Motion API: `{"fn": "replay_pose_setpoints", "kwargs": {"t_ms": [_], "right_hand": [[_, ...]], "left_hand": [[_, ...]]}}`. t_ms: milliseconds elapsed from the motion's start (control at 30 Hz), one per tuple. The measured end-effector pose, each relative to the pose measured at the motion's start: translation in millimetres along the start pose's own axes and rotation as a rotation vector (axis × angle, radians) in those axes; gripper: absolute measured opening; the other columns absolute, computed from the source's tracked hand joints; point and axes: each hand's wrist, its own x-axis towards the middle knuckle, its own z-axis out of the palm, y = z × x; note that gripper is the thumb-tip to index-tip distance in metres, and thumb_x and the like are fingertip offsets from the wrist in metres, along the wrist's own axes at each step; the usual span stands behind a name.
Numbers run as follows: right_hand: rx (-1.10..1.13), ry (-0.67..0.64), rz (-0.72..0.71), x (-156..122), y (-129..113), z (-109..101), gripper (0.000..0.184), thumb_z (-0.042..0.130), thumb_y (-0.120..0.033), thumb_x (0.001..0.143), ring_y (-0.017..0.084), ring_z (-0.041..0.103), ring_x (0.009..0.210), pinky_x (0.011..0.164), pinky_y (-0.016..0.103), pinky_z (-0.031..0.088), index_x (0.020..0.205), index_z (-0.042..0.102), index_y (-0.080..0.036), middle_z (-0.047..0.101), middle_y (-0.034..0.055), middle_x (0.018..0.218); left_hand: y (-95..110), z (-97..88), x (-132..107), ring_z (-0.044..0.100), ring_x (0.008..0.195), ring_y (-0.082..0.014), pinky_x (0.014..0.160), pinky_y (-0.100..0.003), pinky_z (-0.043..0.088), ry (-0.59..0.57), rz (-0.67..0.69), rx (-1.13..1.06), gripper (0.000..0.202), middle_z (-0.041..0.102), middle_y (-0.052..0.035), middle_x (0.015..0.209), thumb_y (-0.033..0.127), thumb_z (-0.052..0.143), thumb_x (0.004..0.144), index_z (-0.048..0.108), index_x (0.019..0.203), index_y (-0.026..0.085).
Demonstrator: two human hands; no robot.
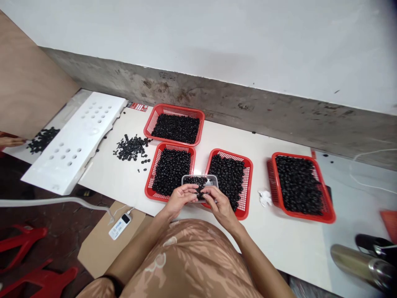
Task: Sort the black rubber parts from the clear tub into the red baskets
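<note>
Black rings [194, 181] fill a clear tub [211, 178] — it sits over the gap between red baskets [154, 165]; the left hand [179, 199] and right hand [219, 203] meet at its near rim, fingers [211, 195] curled inward; any pinch cannot be told; a loose heap [132, 147] lies on the tabletop [279, 248].

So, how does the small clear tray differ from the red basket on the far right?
The tray is clear plastic; the basket is red mesh. The tray is much smaller than the basket. The tray sits between the left hand and right hand; the basket stands apart from them. Both hold small black parts.
</note>
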Motion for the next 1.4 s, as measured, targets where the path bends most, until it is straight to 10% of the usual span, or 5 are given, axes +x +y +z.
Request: {"fn": "replay_pose_setpoints", "kwargs": {"t_ms": [733,1100,1400], "right_hand": [[-0.011,0.272,0.066,-9,3,22,0.022,0.047,-0.028,0.093,0.017,0.064,0.085,0.076,0.029,0.051,0.097,0.067,-0.020,0.068,0.0065,0.093],[-0.500,0.161,-0.308,-11,9,10,0.029,0.057,-0.025,0.090,0.019,0.064,0.097,0.085,0.035,0.039,0.118,0.058,-0.017,0.069,0.0101,0.108],[-0.475,0.244,-0.297,-12,11,18,0.028,0.059,-0.022,0.087,0.018,0.065,0.093,0.088,0.036,0.037,0.115,0.060,-0.018,0.070,0.0087,0.106]], "left_hand": [[-7,22.0,1,0.061,0.071,-0.0113,0.068,-0.023,0.046,0.071,0.026,-0.181,0.041,0.067,-0.0052,0.086,0.020,0.077,0.065,0.064,0.103,0.014],[-8,19.0,0,0.058,0.075,-0.0100,0.071,-0.021,0.044,0.099,-0.112,-0.304,0.040,0.063,-0.0022,0.083,0.018,0.080,0.062,0.065,0.099,0.016],[-9,11.7,1,0.055,0.076,-0.0128,0.072,-0.024,0.042,-0.012,-0.113,-0.132,0.025,0.063,-0.0048,0.083,0.033,0.075,0.071,0.069,0.084,0.013]]}}
